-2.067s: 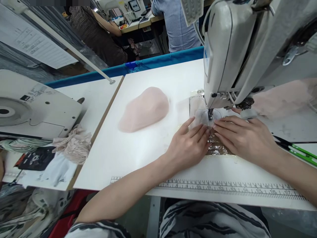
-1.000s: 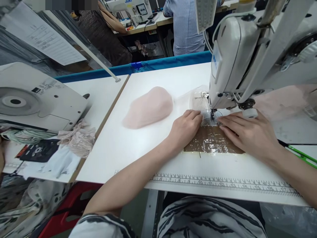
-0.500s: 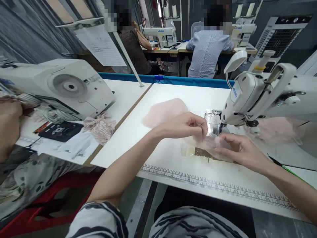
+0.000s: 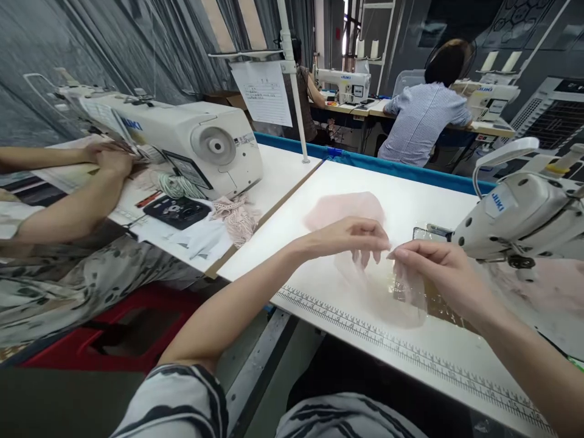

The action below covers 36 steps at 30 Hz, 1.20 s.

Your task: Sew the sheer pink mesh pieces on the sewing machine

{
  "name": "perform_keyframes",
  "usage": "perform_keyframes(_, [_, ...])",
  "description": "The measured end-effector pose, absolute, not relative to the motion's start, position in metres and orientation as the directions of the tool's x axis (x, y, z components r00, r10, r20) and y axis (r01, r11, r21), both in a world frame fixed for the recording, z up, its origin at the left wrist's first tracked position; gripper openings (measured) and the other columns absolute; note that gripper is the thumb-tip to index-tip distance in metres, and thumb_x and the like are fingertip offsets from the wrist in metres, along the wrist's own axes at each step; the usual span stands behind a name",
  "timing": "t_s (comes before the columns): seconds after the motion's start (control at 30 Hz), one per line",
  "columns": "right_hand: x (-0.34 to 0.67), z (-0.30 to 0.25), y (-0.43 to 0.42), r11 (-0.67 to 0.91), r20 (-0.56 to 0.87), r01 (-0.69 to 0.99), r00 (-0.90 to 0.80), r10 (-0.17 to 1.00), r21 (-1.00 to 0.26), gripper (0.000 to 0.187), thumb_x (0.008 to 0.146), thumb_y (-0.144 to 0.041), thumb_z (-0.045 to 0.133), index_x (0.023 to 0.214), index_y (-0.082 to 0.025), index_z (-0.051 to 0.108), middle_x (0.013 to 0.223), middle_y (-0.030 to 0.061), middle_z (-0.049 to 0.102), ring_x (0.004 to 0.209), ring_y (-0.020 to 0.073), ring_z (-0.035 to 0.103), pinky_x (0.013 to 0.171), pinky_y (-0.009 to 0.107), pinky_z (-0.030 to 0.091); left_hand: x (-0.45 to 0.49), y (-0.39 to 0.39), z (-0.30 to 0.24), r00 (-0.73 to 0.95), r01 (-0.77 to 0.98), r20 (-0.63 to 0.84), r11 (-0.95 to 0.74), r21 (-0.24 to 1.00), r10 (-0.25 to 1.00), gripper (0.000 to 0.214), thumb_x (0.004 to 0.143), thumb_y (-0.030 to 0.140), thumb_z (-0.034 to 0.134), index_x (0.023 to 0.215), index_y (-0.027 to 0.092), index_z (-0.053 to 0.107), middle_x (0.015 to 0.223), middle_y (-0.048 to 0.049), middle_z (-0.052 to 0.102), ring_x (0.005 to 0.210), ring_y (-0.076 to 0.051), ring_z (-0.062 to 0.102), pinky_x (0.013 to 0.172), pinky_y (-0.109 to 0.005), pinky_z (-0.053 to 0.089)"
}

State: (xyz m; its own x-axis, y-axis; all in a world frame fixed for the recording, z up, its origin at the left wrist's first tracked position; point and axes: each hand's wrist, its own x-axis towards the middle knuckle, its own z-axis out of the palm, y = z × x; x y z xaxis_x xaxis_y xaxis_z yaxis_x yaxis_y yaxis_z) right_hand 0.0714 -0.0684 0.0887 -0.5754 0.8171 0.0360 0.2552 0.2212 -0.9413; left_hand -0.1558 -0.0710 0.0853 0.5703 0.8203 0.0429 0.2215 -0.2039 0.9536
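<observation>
My left hand (image 4: 353, 236) and my right hand (image 4: 433, 271) are raised a little above the white table (image 4: 410, 194). Both pinch the top edge of a sheer pale pink fabric piece (image 4: 387, 292) that hangs down between them, in front of me. A white sewing machine (image 4: 520, 213) stands just to the right of my right hand. A small stack of the same pink fabric (image 4: 342, 207) lies on the table behind my left hand.
A ruler strip (image 4: 410, 359) runs along the table's front edge. To my left a co-worker's hands (image 4: 107, 159) rest at another sewing machine (image 4: 182, 140). A person in a striped shirt (image 4: 424, 121) sits at a far table. A blue rail (image 4: 387, 170) borders the table's back.
Both hands have left the needle area, where they pressed the fabric flat, and lifted the sheer piece off the table. My view has swung up and left.
</observation>
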Motion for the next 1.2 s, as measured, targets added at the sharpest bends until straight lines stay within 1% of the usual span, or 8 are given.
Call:
perform_keyframes(0.3, [0.065,0.087,-0.053,0.226,0.075,0.223,-0.536,0.841,-0.948,0.025,0.085,-0.049,0.070,0.079,-0.027,0.080,0.077,0.0041,0.074,0.063,0.0130,0.064,0.057,0.023,0.054,-0.204,-0.084,0.048,0.450,0.162,-0.071,-0.003,0.987,0.890,0.009,0.087,0.025,0.062,0.089,0.017,0.065,0.084,-0.0044,0.072,0.086,-0.017,0.073,0.085,-0.032,0.058])
perform_keyframes(0.43, [0.063,0.077,-0.037,0.230,0.115,0.184,-0.488,0.866,-0.956,0.022,0.082,-0.048,0.074,0.077,-0.027,0.080,0.078,0.0046,0.073,0.068,0.0149,0.065,0.055,0.023,0.053,-0.217,-0.074,0.054,0.287,0.034,0.079,-0.092,0.995,0.955,0.026,0.090,0.036,0.062,0.107,0.016,0.064,0.093,-0.0091,0.074,0.090,-0.020,0.074,0.088,-0.037,0.059])
perform_keyframes(0.53, [0.059,0.074,-0.029,0.247,0.159,0.134,-0.465,0.871,-0.960,0.021,0.082,-0.046,0.074,0.074,-0.027,0.079,0.073,0.0035,0.070,0.067,0.0142,0.063,0.053,0.022,0.052,-0.210,-0.061,0.066,0.248,0.090,0.129,-0.155,0.984,0.960,0.046,0.095,0.052,0.051,0.121,0.015,0.059,0.117,-0.0174,0.070,0.101,-0.024,0.072,0.086,-0.038,0.059])
perform_keyframes(0.63, [0.056,0.074,-0.027,0.249,0.160,0.141,-0.456,0.875,-0.958,0.020,0.081,-0.047,0.075,0.082,-0.027,0.080,0.069,0.0027,0.069,0.059,0.0122,0.058,0.052,0.024,0.051,-0.192,-0.050,0.068,0.351,0.251,0.054,-0.150,0.956,0.935,0.059,0.082,0.046,0.073,0.130,0.018,0.056,0.131,-0.0169,0.063,0.114,-0.025,0.066,0.091,-0.037,0.056])
perform_keyframes(0.8, [0.060,0.075,-0.030,0.262,0.211,0.127,-0.315,0.925,-0.957,0.021,0.082,-0.047,0.074,0.084,-0.027,0.080,0.066,0.0016,0.067,0.057,0.0119,0.056,0.055,0.026,0.049,-0.178,-0.046,0.055,0.369,0.173,-0.088,0.025,0.985,0.925,0.027,0.081,0.035,0.076,0.098,0.015,0.070,0.091,-0.0060,0.072,0.088,-0.017,0.069,0.087,-0.034,0.053])
perform_keyframes(0.93, [0.069,0.067,-0.027,0.260,0.244,0.078,-0.175,0.954,-0.962,0.017,0.084,-0.044,0.072,0.085,-0.028,0.079,0.062,0.0002,0.062,0.054,0.0117,0.052,0.052,0.027,0.045,-0.195,-0.054,0.047,0.294,0.051,-0.110,0.099,0.994,0.949,0.027,0.083,0.040,0.076,0.083,0.015,0.067,0.076,-0.0018,0.069,0.079,-0.013,0.068,0.084,-0.030,0.052])
perform_keyframes(1.07, [0.070,0.059,-0.023,0.245,0.224,0.080,-0.210,0.952,-0.966,0.021,0.084,-0.046,0.071,0.086,-0.026,0.078,0.063,0.0001,0.062,0.053,0.0113,0.051,0.051,0.026,0.044,-0.205,-0.065,0.052,0.191,-0.051,-0.020,0.031,0.998,0.981,0.035,0.086,0.050,0.069,0.085,0.015,0.067,0.071,-0.0009,0.067,0.071,-0.012,0.066,0.076,-0.026,0.053])
perform_keyframes(1.2, [0.056,0.056,-0.015,0.214,0.193,0.073,-0.222,0.956,-0.974,0.027,0.082,-0.049,0.071,0.083,-0.023,0.078,0.062,0.0005,0.062,0.052,0.0111,0.052,0.050,0.026,0.045,-0.205,-0.052,0.068,0.042,0.116,0.104,-0.109,0.987,0.994,0.040,0.093,0.052,0.059,0.079,0.015,0.063,0.059,0.0013,0.060,0.050,-0.008,0.056,0.052,-0.019,0.045])
